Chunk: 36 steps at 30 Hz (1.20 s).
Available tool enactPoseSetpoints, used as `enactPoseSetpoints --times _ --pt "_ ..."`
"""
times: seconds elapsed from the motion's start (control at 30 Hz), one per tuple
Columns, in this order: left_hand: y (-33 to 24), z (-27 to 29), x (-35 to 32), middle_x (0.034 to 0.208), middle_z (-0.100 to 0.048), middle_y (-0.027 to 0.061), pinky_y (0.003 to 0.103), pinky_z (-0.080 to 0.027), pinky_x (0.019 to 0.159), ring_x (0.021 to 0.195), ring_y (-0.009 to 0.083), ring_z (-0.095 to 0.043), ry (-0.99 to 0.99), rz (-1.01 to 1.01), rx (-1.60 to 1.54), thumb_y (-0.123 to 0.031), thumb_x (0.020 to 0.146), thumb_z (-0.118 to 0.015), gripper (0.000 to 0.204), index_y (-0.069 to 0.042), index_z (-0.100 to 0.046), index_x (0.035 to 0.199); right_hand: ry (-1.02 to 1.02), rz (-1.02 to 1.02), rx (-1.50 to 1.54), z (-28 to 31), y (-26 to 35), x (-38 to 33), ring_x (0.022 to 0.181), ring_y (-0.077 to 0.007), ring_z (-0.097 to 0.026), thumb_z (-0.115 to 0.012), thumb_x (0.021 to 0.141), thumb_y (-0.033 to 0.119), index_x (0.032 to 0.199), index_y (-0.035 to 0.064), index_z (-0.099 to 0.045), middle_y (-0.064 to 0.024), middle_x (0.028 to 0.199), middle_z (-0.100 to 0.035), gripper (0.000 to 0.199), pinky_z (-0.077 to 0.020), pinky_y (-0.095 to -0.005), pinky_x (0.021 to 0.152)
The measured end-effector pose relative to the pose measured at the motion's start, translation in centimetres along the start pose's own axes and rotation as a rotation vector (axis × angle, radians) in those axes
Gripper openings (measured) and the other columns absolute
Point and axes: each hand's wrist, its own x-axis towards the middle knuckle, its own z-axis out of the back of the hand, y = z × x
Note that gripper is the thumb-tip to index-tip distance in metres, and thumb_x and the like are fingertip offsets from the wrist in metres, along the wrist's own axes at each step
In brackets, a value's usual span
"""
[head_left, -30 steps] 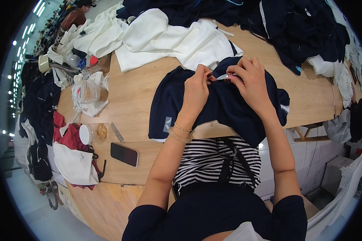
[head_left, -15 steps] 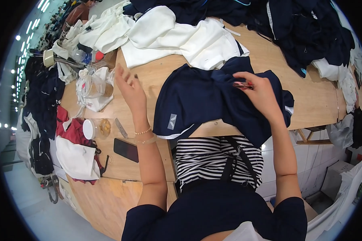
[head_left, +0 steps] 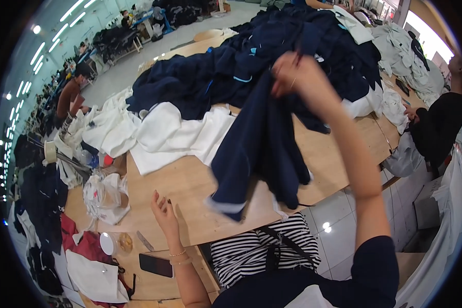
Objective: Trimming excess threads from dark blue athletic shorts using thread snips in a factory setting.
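Note:
My right hand (head_left: pixel 299 77) is raised over the table, its fingers closed on a navy garment (head_left: pixel 256 149). The garment hangs down in folds, and its white-edged hem is near the table's front edge. A small dark reddish item shows at these fingers, too blurred to name. My left hand (head_left: pixel 165 214) hovers over the wooden table (head_left: pixel 185 187) with its fingers apart and nothing in them. A phone (head_left: pixel 156 265) lies beside my left wrist, with a thin grey blade-like tool (head_left: pixel 145 240) just beyond it.
White garments (head_left: pixel 179 133) and a large navy pile (head_left: pixel 190 82) cover the far side. At left stand a plastic bag (head_left: pixel 105 197), a white-lidded jar (head_left: pixel 115 243) and red and white cloth (head_left: pixel 95 277). A person in black (head_left: pixel 439 128) stands at right; another in brown (head_left: pixel 72 97) is far left.
My right hand has lifted the navy garment off the table and swung it up and away from me. My left hand stays open near the table. The view has tilted upward.

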Motion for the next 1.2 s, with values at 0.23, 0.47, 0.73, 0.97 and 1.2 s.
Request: enactPoseSetpoints --times 0.23,0.47,0.73,0.97,1.2 --pt "-0.6 -2.2 -0.3 0.134 -0.044 0.0102 0.032 -0.044 0.09 0.108 0.0213 -0.052 0.031 -0.034 -0.017 0.004 0.087 -0.045 0.051 -0.006 -0.041 0.137 -0.759 0.72 -0.208 23.8 13.7 12.5 0.074 -0.012 -0.059 -0.058 0.088 0.01 0.091 0.0112 -0.06 -0.0005 0.081 -0.06 0.004 -0.051 -0.0259 0.068" --pt "-1.6 -4.3 -0.3 0.13 -0.047 0.01 0.033 -0.045 0.09 0.109 0.0217 -0.053 0.147 -0.09 0.067 0.002 0.089 -0.05 0.042 -0.007 -0.048 0.13 -0.71 0.446 -0.952 30.7 9.9 14.1 0.089 -0.0126 -0.06 -0.056 0.09 0.019 0.109 0.0017 -0.063 -0.005 0.098 -0.067 0.027 -0.0453 -0.026 0.081" --pt "-3.1 -8.2 0.2 0.124 -0.049 0.0167 0.036 -0.039 0.1 0.118 0.0316 -0.048 0.29 -0.207 0.132 -0.003 0.083 -0.06 0.034 -0.003 -0.056 0.117 -0.509 0.066 -0.604 22.3 -3.4 6.6 0.076 -0.0059 -0.058 -0.052 0.09 0.017 0.105 0.006 -0.064 -0.0004 0.091 -0.065 0.022 -0.0427 -0.0222 0.059" --pt "-5.3 -15.2 9.1 0.122 -0.049 0.0177 0.04 -0.04 0.096 0.112 0.036 -0.048 0.211 -0.67 0.327 -0.004 0.078 -0.065 0.036 -0.002 -0.057 0.113 0.047 -0.203 -0.384 0.8 -16.0 -12.1 0.117 -0.0185 -0.052 -0.049 0.09 0.01 0.115 0.0062 -0.062 -0.0092 0.12 -0.06 0.029 -0.0432 -0.0314 0.09" --pt "-7.4 -19.9 21.5 0.126 -0.049 0.0144 0.042 -0.042 0.092 0.115 0.0334 -0.047 0.084 -0.725 0.603 -0.004 0.075 -0.066 0.034 -0.004 -0.061 0.109 0.086 -0.089 -0.519 -10.1 -18.0 -23.8 0.137 -0.0367 -0.033 -0.05 0.082 -0.006 0.119 0.006 -0.059 -0.0199 0.142 -0.041 0.04 -0.0222 -0.0464 0.112"
